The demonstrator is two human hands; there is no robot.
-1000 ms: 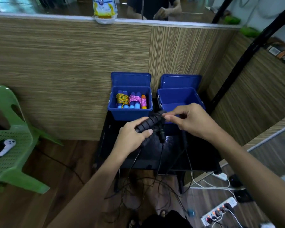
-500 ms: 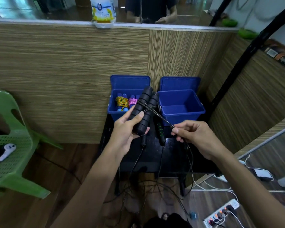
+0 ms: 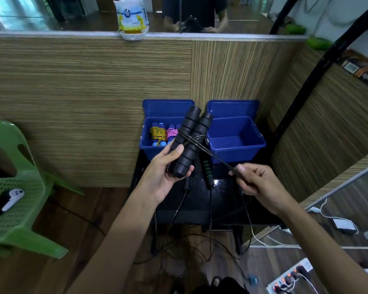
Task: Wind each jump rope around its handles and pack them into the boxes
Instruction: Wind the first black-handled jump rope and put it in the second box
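Because the cord has to bind both grips into one bundle, we hold the two black foam handles (image 3: 188, 143) side by side in our left hand (image 3: 164, 177), fingers curled round their lower ends so the upper parts stay bare for the winding. They tilt up and away from us, in front of the gap between the two boxes. Our right hand (image 3: 261, 183) pinches the thin black cord (image 3: 212, 153) and draws it taut down to the right, so the turn crossing the handles lies snug rather than slack; only a turn or two shows, so we judge the winding barely begun, with much loose cord trailing to the floor.

Behind the handles, the left blue box (image 3: 146, 145) already holds wound ropes, a yellow bundle (image 3: 157, 133) and a pink bundle (image 3: 172, 133) on blue handles, packed upright. The right blue box (image 3: 236, 143) stands open with nothing visible inside, probably meant for this rope. On the black table (image 3: 221, 200) lies another handle with green bands (image 3: 207, 169), waiting its turn.
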